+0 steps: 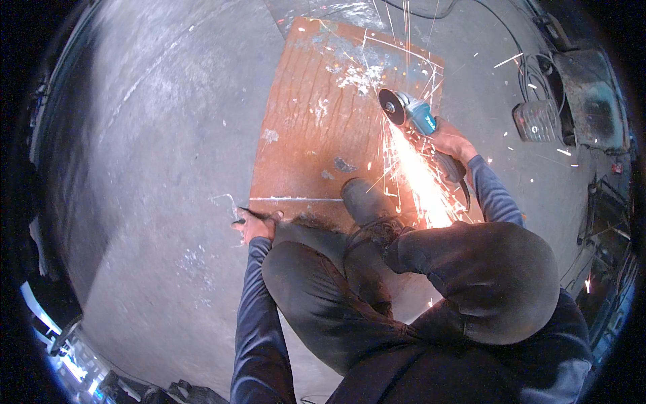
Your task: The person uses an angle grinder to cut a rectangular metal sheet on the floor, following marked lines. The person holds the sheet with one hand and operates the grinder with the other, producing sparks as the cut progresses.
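Note:
My right hand (449, 139) is wrapped round the body of a teal and grey angle grinder (422, 118). Its thin disc (391, 106) stands upright over a rusty brown metal sheet (303, 121). A bright stream of sparks (420, 175) shoots back from the disc toward my leg. Whether the disc is cutting into the sheet is lost in the glare. At the sheet's near left edge, my left hand (257, 225) is bent with the thumb on the sheet. Something thin with dark and clear parts shows at its fingers, too small to name.
My boot (367, 200) is planted on the sheet, near a white line (296, 199). The grey concrete floor (168, 155) surrounds it. On the right lie a dark metal case (592, 97), a ribbed grey object (536, 122) and a cable (501, 27). Loose sparks fly around.

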A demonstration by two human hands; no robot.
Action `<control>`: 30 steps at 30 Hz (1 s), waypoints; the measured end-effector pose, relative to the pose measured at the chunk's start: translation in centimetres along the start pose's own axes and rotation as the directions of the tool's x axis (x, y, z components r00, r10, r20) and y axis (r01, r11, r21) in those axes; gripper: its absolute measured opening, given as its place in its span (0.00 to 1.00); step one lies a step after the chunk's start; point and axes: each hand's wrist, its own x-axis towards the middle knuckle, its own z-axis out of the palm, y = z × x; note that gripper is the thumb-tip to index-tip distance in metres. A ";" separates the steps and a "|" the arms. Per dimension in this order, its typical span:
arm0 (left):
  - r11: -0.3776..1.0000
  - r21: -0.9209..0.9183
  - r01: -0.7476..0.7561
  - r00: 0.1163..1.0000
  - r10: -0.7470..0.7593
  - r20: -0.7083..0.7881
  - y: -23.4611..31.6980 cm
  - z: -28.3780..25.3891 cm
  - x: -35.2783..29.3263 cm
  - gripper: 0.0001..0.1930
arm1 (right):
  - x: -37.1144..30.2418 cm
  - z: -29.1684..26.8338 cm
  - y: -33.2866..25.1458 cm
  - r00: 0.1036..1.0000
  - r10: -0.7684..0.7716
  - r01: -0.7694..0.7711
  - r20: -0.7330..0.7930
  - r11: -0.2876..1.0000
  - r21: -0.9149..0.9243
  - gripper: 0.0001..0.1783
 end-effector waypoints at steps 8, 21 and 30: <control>1.000 0.018 -0.016 1.000 0.016 -0.004 0.6 -0.3 -0.4 0.78 | 0.1 -0.6 0.2 0.999 0.019 -0.017 0.041 0.998 -0.058 0.47; 1.000 0.029 -0.002 1.000 0.002 0.004 0.2 -0.2 -0.2 0.76 | -1.7 -0.3 -0.6 0.996 -0.063 0.059 0.058 0.996 0.067 0.42; 1.000 0.002 -0.007 1.000 0.007 0.018 0.2 0.0 0.0 0.77 | -1.8 -0.6 -1.4 1.000 0.020 -0.019 0.024 1.000 -0.012 0.48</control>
